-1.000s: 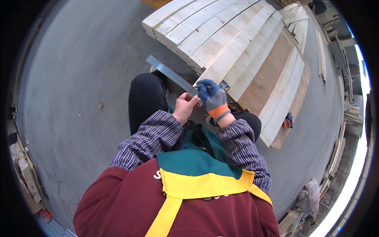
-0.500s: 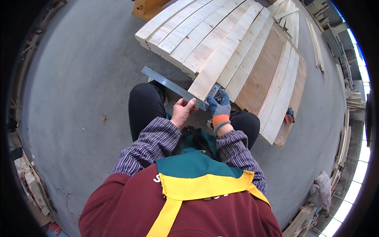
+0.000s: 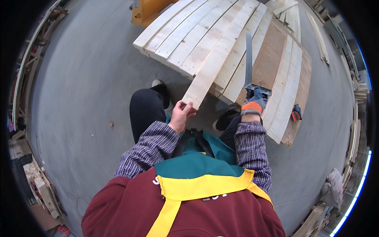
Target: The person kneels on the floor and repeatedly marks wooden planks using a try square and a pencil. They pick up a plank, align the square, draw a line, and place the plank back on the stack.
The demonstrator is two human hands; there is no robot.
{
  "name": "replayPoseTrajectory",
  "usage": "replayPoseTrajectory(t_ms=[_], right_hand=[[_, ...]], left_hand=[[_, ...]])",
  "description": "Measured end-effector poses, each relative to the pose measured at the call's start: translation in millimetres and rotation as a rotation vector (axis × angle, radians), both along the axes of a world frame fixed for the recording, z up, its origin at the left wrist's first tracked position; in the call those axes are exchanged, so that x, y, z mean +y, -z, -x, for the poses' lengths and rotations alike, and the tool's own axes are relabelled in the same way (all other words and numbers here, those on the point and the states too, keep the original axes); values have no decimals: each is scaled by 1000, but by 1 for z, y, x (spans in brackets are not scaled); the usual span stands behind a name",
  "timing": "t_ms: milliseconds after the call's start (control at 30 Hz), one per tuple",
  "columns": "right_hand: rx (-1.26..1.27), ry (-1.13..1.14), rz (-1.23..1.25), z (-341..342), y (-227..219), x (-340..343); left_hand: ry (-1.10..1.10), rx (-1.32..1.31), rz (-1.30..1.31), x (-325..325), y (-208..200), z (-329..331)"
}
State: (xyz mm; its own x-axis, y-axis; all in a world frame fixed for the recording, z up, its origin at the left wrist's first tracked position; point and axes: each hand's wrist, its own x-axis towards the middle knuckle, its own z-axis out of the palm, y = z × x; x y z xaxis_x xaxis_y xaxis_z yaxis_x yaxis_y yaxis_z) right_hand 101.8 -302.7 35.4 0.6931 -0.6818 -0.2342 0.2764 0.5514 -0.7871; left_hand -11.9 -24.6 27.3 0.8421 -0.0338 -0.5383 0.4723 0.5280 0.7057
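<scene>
My bare left hand (image 3: 183, 115) pinches the near end of a pale wooden plank (image 3: 211, 70), which juts out toward me past its neighbours. On my right hand (image 3: 254, 103) is a grey-blue and orange work glove. Its fingers are closed around the stock of a metal try square (image 3: 248, 59), whose long blade points away from me over the boards. Several more pale planks (image 3: 175, 44) lie side by side in a stack, left of a brown board (image 3: 269, 59). The gloved fingertips are partly hidden behind the hand and the square.
A second glove (image 3: 296, 113) lies on the right edge of the boards. Behind the stack at the far left stands a yellow-orange object (image 3: 148, 12). Loose timber (image 3: 316, 35) is on the concrete floor (image 3: 87, 98) at the far right. My knees are close below the planks.
The try square has left the plank's end and swung to the right in my gloved hand, its blade now pointing away. My left hand has gone from the square to the plank's end.
</scene>
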Motion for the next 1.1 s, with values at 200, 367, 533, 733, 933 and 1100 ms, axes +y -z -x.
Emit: replayPoseTrajectory(t_ms=[200,367,533,733,933,1100], right_hand=[[134,205,13,-31,56,5],[479,90,-191,-22,40,32],[443,-67,-175,5,7,48],[298,-624,-431,60,-15,98],[596,-552,227,28,-47,130],[428,-453,133,52,-72,125]], left_hand=[[-13,14,20,-3,-12,-5],[-8,32,19,0,-39,4],[41,24,26,8,-82,27],[188,15,19,15,-120,74],[281,-35,-115,21,-119,110],[285,-197,-272,24,-128,126]])
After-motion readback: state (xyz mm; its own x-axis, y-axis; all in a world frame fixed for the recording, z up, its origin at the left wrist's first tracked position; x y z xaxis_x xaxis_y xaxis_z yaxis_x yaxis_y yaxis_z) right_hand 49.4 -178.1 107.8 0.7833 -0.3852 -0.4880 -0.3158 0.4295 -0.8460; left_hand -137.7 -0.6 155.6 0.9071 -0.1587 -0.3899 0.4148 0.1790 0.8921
